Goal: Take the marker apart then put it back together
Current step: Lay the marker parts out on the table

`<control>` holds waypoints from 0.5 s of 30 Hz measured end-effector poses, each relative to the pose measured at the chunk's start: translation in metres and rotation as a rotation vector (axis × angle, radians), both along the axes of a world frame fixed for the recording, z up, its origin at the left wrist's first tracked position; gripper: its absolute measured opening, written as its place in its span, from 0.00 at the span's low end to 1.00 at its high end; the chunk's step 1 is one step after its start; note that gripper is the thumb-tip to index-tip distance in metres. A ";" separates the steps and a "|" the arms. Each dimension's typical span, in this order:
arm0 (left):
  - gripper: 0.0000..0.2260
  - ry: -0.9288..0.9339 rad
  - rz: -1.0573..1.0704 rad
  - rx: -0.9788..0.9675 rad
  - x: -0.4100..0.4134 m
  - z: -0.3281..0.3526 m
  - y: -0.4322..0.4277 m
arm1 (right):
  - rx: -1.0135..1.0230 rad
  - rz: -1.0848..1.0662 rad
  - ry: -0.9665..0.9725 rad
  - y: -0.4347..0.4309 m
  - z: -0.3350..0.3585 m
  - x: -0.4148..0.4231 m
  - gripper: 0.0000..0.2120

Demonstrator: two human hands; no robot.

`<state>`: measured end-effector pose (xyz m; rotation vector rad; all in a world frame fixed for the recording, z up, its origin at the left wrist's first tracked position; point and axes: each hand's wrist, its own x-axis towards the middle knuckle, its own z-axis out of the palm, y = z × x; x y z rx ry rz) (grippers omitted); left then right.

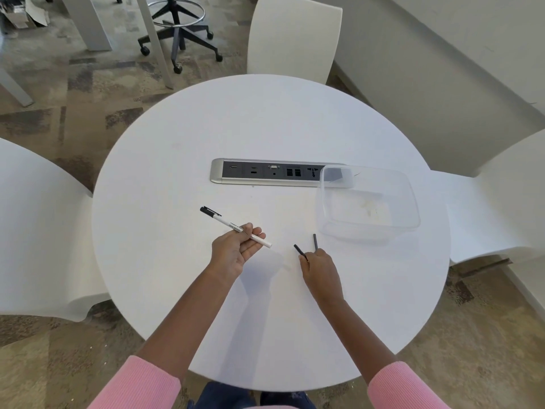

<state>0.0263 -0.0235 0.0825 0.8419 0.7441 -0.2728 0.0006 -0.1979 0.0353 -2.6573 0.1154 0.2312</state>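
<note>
A white marker body (233, 227) with a black cap (210, 211) at its far end is held in my left hand (236, 252), above the round white table (182, 160). The marker points up and to the left, its open white end toward my right hand. My right hand (320, 268) pinches a thin black stick (300, 251), the marker's inner piece, by its near end. A second short black piece (315, 242) pokes up just beside the same fingers; whether it is held or lies on the table I cannot tell.
A clear plastic container (367, 202) sits to the right, partly over a silver and black socket strip (271, 172) set in the table's middle. White chairs (295, 36) ring the table. A wheeled stool base (180, 31) stands on the carpet far left.
</note>
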 end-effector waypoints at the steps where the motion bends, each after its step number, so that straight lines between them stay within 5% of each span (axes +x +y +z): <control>1: 0.06 0.003 -0.003 -0.002 -0.001 -0.001 0.000 | -0.016 -0.002 0.003 0.001 -0.001 0.000 0.16; 11: 0.05 0.019 -0.016 0.014 -0.003 -0.007 -0.003 | -0.039 -0.022 0.040 0.002 -0.008 0.000 0.10; 15: 0.05 0.025 -0.029 0.010 -0.002 -0.008 -0.005 | 0.115 -0.045 0.023 0.005 0.000 0.000 0.10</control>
